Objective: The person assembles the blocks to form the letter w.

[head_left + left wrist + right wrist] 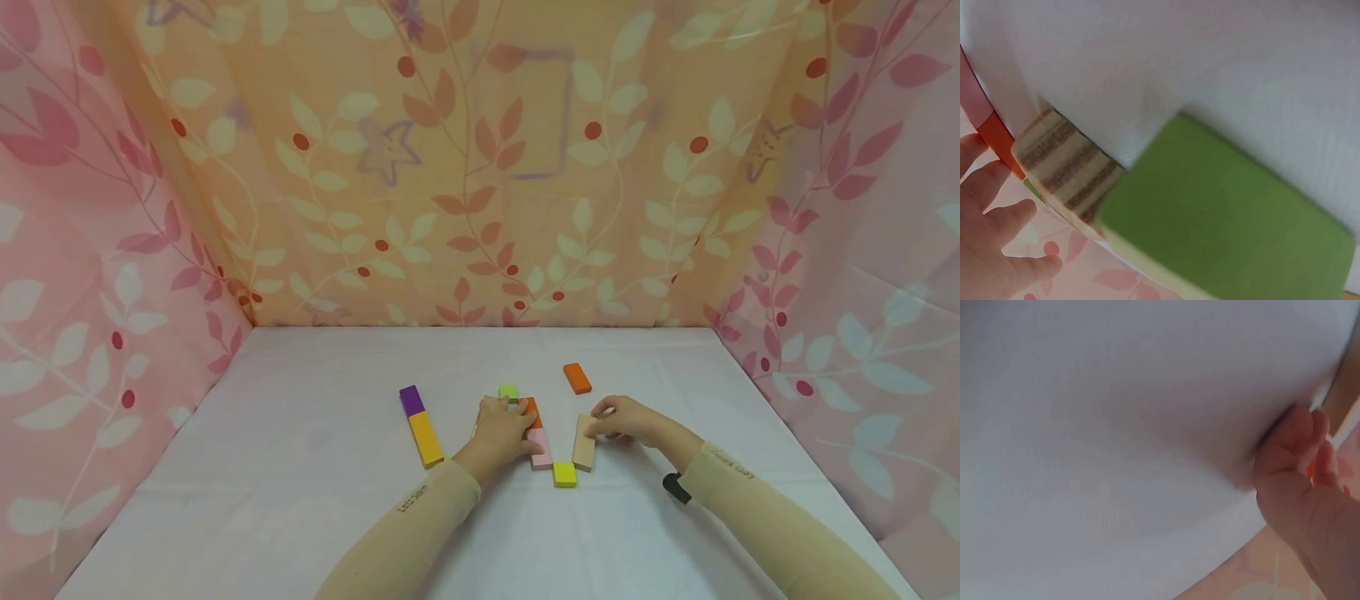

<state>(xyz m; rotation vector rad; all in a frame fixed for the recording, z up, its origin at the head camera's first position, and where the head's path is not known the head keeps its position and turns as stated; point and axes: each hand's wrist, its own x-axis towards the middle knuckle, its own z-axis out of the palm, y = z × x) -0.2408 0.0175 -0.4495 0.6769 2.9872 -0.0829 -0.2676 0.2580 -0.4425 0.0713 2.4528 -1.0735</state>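
Observation:
My left hand lies over the middle of the block layout, fingers spread. Its fingers touch an orange block, and its thumb rests on the pink block below. Just beyond the fingertips sits a light green block. In the left wrist view a striped block and a green block lie near that hand. My right hand holds a plain wooden block at its upper right edge with curled fingers; its exact finger contact is partly hidden. A yellow block adjoins the wooden block's lower end.
Apart at the back is another orange block. To the left, a purple block and an amber block form a slanted line. White cloth covers the table, with floral curtains behind and at both sides.

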